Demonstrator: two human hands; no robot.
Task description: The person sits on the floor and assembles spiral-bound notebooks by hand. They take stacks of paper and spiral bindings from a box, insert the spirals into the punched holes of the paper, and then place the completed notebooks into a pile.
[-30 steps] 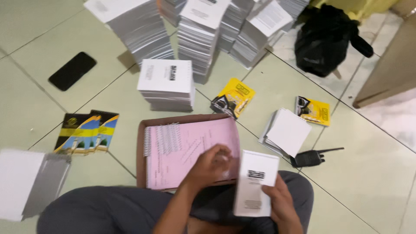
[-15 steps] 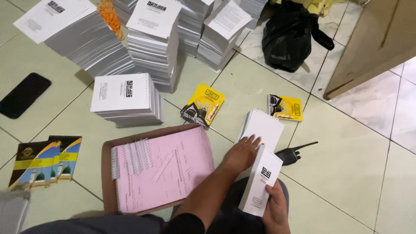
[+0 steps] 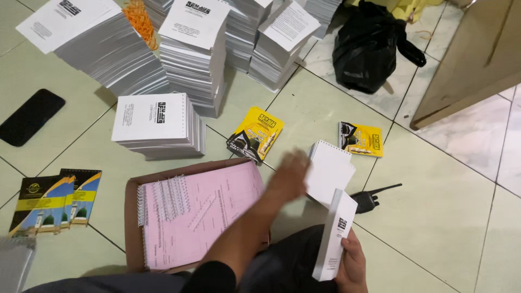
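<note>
- A thick white booklet block (image 3: 335,233) is held upright in the right hand (image 3: 351,265), near the bottom edge of the tiled floor (image 3: 445,217). The fingers are wrapped round its lower end, so the grip is closed on it.
- The left hand (image 3: 287,176) is stretched out over the floor toward a small white punched stack (image 3: 330,171). The hand is blurred. It looks open and flat, and nothing is seen in it — whether the stack is touched cannot be told.
- That small stack lies between a cardboard box (image 3: 130,217) and a black walkie-talkie (image 3: 369,199), just beside both.
- In the box, pink sheets (image 3: 206,211) and white spiral coils (image 3: 163,198) are kept.
- A yellow booklet cover (image 3: 255,134) lies just above the box, and a second yellow cover (image 3: 361,139) lies past the small stack.
- Tall white page stacks (image 3: 192,51) are piled along the top edge of the floor, with a black bag (image 3: 369,46) near them and a black phone (image 3: 30,116) at the left edge.
- The step in hand seems to be gathering pages — one block is held ready while more sheets are reached for.
- For the next move, a clean pinch on the top of the small stack would be needed, with the edges kept even against the held block.
</note>
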